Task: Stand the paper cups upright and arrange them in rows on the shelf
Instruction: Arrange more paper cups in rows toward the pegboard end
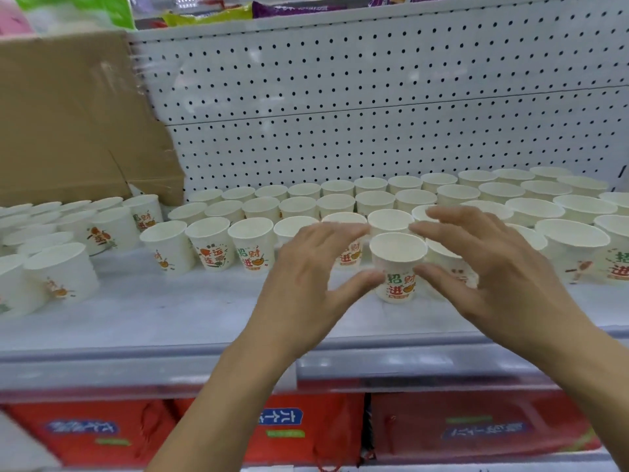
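Several white paper cups with red and green print stand upright in rows point(374, 199) across the white shelf point(177, 311). One cup point(398, 267) stands alone in front of the rows. My left hand point(306, 284) is spread just left of it, thumb tip close to or touching its side. My right hand point(490, 267) is spread on its right, thumb near its wall, fingers over the cups behind. Neither hand closes on it. More upright cups point(58, 253) crowd the shelf's left end.
A brown cardboard box point(75, 124) sits at the back left against the white pegboard wall point(374, 97). Red boxes point(476, 427) fill the lower shelf. Snack bags lie on the shelf above. Bare shelf lies in front of the rows.
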Tool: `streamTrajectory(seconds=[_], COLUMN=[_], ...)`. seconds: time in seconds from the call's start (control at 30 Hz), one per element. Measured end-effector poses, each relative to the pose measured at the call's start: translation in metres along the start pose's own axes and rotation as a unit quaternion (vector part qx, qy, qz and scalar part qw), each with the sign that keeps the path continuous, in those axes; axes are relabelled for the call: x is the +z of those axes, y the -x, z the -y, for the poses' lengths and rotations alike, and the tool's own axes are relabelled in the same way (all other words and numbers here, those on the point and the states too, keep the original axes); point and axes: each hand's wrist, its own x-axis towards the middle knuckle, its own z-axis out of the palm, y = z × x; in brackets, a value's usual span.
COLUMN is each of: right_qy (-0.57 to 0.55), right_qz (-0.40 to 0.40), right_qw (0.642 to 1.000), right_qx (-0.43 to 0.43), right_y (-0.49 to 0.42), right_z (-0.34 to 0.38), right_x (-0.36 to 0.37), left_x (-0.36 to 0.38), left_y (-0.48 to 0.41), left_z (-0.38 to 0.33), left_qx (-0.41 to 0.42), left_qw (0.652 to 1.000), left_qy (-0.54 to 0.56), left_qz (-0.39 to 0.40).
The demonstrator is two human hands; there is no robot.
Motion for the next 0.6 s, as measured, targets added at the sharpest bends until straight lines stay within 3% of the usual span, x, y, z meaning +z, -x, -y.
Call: streamTrajectory(seconds=[0.1,0.23,0.5,0.6], right_qy=[-0.143,-0.255,-0.346,-0.338], right_qz=[-0.014,0.027,0.17,0.178], right_qw=[0.99,0.966,0.922,0.924], right_qx=[0.001,-0.015,-0.038,-0.015], right_y=[-0.003,-0.022,-0.09,-0.131], right_z=[0.043,0.109,0.267,0.313], right_x=[0.02,0.065,0.17,0.204], left_x=[-0.022,-0.068,-0.193,-0.237], left_y=[0.042,0.09,0.175,0.184], left_z=[0.022,0.073,0.193,0.241], left_qx=[-0.052,-0.116,-0.228,-0.266], left_qw=[0.998,0.99,0.952,0.937], left_qy=[0.023,0.013,-0.06,-0.11], left_qz=[-0.021,-0.077,-0.195,-0.2])
